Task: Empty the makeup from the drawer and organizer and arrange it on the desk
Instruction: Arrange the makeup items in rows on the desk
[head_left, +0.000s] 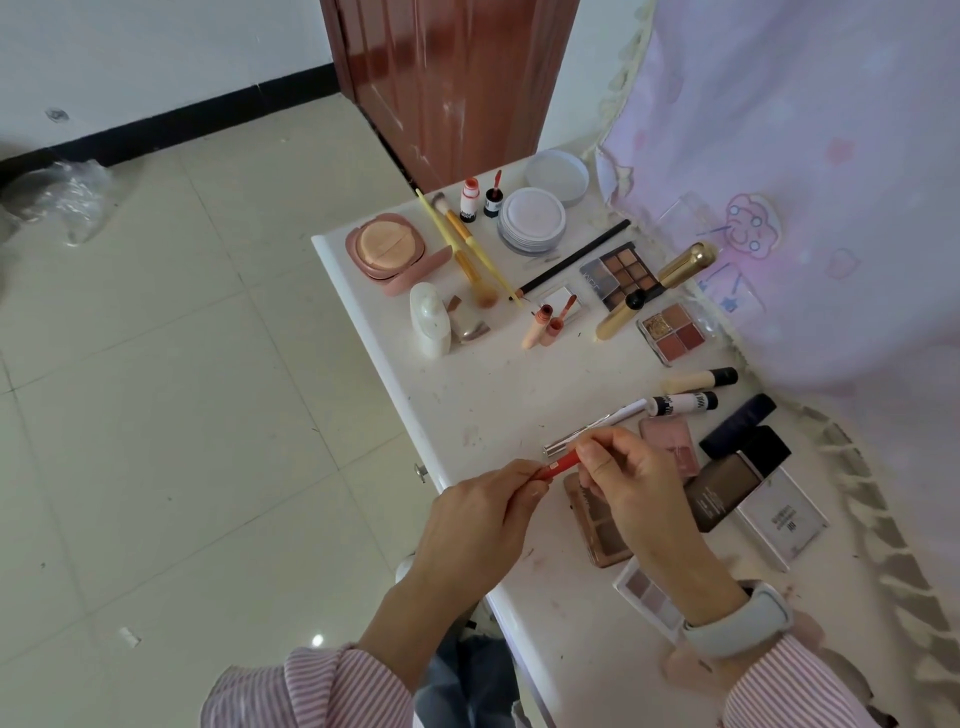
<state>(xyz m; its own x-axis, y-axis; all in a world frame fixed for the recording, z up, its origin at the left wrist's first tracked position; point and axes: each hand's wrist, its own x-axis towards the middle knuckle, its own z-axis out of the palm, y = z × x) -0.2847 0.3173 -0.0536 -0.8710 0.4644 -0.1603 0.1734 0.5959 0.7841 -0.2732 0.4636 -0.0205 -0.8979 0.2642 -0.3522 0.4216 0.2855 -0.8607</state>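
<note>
Red lip pencil (563, 464), label unreadable, pinched by left hand (485, 512) and right hand (631, 480).

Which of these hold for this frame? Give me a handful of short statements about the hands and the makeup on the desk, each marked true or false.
1. Both hands hold the red pencil. True: the left hand grips one end and the right hand pinches the other.
2. The pink cushion compact is closed. False: it lies open with its puff showing.
3. The nine-pan eyeshadow palette lies at the far part of the desk. True.
4. The two yellow-handled brushes stand upright in a cup. False: they lie flat on the desk.
5. The right wrist is bare. False: it wears a pale band.
</note>
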